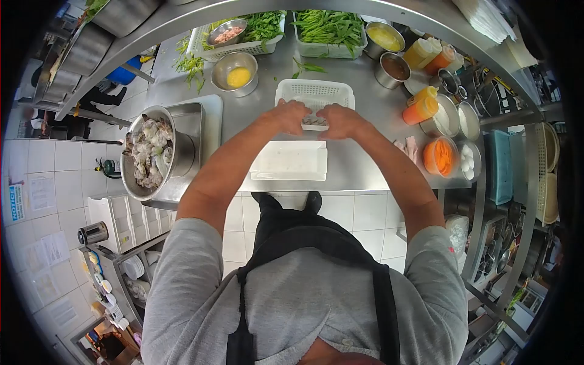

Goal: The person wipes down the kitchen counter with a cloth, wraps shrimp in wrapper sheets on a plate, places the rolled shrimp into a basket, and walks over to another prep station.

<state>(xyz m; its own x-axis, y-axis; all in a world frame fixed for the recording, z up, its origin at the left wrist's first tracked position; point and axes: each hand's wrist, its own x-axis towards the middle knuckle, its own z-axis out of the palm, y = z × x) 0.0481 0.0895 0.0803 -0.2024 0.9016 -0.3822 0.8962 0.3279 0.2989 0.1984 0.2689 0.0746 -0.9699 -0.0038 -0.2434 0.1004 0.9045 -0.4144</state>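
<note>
Head view: I'm seeing left hand [292, 117] and right hand [342, 121] curling over white basket [315, 86], openness and hold unclear; white tray [289, 161] is lying bodyward of them.

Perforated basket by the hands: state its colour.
The perforated basket is white, seen best in the head view.

white-tiled wall [68, 155] | posted notice [16, 202] | pale tiled floor [368, 213] | steel counter [360, 165] | overhead rail [188, 15]

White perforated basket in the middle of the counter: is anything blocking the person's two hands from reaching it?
Nothing visible blocks the white perforated basket: the left hand and right hand are both at its near side. The white rectangular tray lies nearer still, not in between.
</note>
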